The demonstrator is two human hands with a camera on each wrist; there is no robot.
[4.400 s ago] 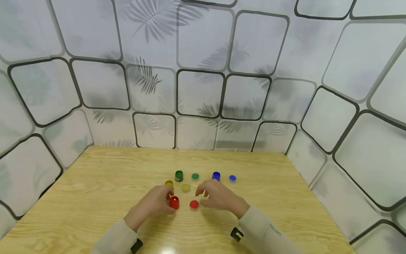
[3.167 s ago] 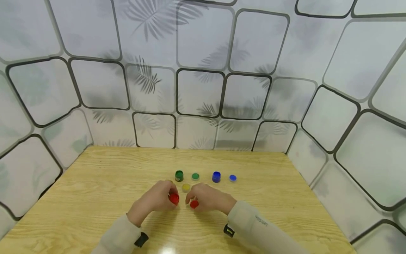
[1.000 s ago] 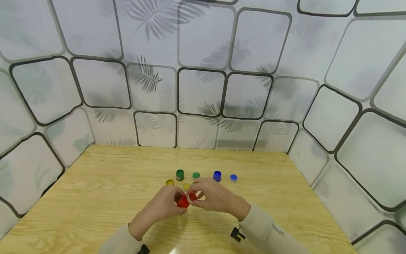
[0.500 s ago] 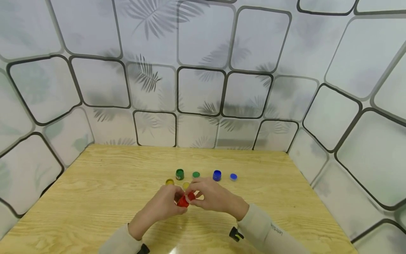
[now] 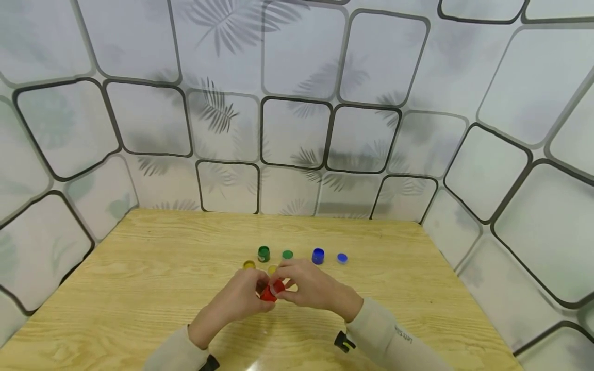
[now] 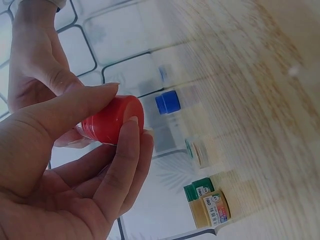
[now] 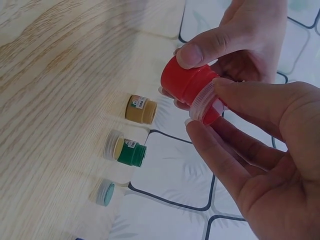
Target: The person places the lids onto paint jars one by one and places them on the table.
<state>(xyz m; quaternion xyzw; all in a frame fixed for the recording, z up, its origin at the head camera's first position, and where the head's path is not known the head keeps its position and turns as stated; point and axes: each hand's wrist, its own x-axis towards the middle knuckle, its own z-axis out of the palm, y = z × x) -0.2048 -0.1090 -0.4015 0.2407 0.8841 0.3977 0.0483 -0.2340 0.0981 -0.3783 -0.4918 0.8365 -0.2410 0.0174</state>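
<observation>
My left hand [image 5: 241,295] grips a small red paint jar [image 7: 184,80], held tilted above the table with its mouth to the right. My right hand [image 5: 317,288] pinches the jar's lid [image 7: 202,102], which has a clear ribbed rim and a red top, against the mouth. The right wrist view shows the rim meeting the jar's neck; how far it is seated I cannot tell. In the left wrist view the red jar [image 6: 112,120] sits between thumb and fingers, and the lid is hidden.
Beyond the hands stand an uncapped yellow jar [image 5: 249,264], a green jar [image 5: 263,254] and a blue jar [image 5: 317,256]. Their lids lie beside them: yellow [image 5: 272,269], green [image 5: 287,254] and blue [image 5: 342,258]. A patterned wall covering [image 5: 297,134] rises behind the wooden table [image 5: 185,247].
The red jar and its lid were apart on the table; both were picked up and brought together. Over the last second the lid has shifted slightly left, closer to the jar.
</observation>
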